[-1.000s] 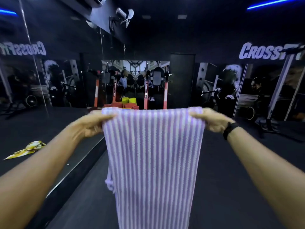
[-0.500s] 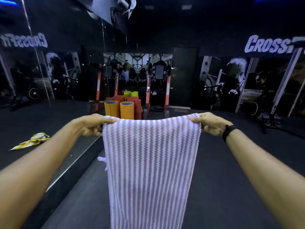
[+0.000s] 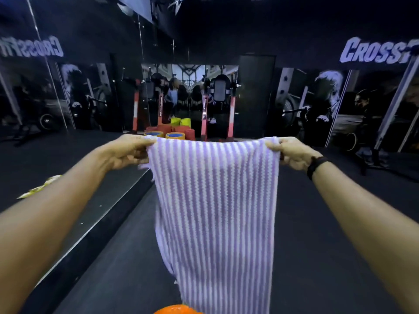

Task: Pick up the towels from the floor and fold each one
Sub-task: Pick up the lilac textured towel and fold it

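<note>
At the centre of the frame a purple-and-white striped towel (image 3: 215, 211) hangs lengthwise, stretched between both hands. The left hand (image 3: 127, 151) pinches its upper left corner and the right hand (image 3: 292, 152) its upper right corner, each grip curled tight on cloth. A yellow towel (image 3: 38, 188) lies on the dark floor (image 3: 317, 257) at the left edge.
</note>
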